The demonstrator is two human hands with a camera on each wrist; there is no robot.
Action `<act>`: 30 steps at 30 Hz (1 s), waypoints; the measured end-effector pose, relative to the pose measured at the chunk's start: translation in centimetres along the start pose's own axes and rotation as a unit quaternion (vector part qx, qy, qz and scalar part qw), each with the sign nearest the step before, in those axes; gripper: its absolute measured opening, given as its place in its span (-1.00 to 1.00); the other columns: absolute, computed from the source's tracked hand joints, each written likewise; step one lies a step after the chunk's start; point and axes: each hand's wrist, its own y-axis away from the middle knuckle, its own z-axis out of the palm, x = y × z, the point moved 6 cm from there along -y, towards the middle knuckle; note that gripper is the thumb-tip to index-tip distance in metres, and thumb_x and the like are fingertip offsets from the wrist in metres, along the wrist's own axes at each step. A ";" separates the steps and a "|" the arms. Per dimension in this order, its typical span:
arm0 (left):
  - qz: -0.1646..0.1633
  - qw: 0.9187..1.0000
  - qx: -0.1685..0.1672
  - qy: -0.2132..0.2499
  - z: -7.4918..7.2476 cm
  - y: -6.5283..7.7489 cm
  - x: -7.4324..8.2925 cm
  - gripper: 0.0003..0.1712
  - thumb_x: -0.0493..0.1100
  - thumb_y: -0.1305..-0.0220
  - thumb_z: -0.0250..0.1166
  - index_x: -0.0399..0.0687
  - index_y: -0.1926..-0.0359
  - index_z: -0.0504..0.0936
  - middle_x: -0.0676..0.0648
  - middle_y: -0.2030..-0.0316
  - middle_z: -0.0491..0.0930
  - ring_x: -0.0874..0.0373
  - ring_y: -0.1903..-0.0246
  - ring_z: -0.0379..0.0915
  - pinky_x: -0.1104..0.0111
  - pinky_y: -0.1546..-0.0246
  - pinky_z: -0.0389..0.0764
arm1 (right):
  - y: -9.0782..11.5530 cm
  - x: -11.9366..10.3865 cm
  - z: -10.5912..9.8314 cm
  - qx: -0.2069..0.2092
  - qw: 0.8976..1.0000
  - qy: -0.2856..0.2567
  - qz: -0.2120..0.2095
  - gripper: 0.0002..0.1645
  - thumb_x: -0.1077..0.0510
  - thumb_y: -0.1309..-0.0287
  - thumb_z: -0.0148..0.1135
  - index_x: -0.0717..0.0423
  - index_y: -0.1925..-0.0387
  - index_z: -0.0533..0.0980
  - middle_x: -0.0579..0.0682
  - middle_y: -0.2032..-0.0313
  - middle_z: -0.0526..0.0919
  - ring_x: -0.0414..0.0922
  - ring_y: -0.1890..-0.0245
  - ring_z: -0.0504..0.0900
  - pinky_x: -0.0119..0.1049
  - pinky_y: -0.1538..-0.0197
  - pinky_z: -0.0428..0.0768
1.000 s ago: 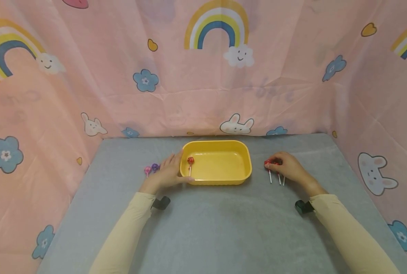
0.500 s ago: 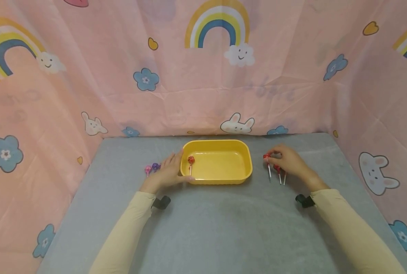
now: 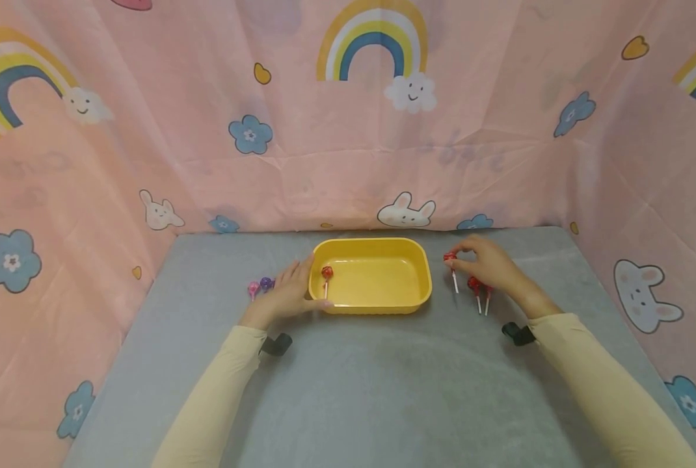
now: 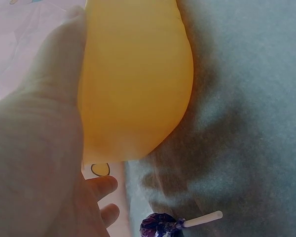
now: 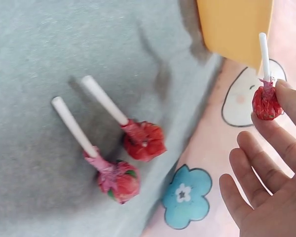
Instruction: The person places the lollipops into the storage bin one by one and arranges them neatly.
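Note:
My right hand (image 3: pixel 488 263) pinches a red-wrapped lollipop (image 5: pixel 267 104) by its head between thumb and forefinger, raised to the right of a yellow plastic tray (image 3: pixel 377 309). Its white stick points up in the right wrist view, and the other fingers are spread. My left hand (image 3: pixel 286 294) rests on the tray's left end, thumb along the front rim and fingers stretched along the side. Inside the tray at the left lies another red lollipop (image 3: pixel 327 273). Two more lie on the cloth below my right hand: a red lollipop (image 5: pixel 144 141) and a pinkish-red lollipop (image 5: pixel 119 181).
Left of the tray lie a pink lollipop (image 3: pixel 254 286) and a purple lollipop (image 3: pixel 266 283), partly behind my left hand. A grey cloth (image 3: pixel 348 390) covers the table. Pink printed curtains (image 3: pixel 471 162) stand at the back and both sides.
My right hand has lifted one red lollipop away from the other two, moving up and slightly left toward the tray. The left hand and the tray have stayed in place.

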 end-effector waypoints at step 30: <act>-0.016 1.000 -0.006 0.000 0.0 0.0 -0.3 0.44 0.52 -0.03 0.29 0.09 -0.58 -0.43 -0.20 -0.59 -0.17 -0.19 -0.59 -0.35 -0.12 -0.57 -0.23 | -2.3 -5.7 0.1 -0.006 0.999 -0.035 -0.014 -0.61 -0.14 -0.27 0.27 0.05 0.09 0.64 0.12 -0.01 0.62 0.17 -0.15 0.49 0.19 -0.24 0.47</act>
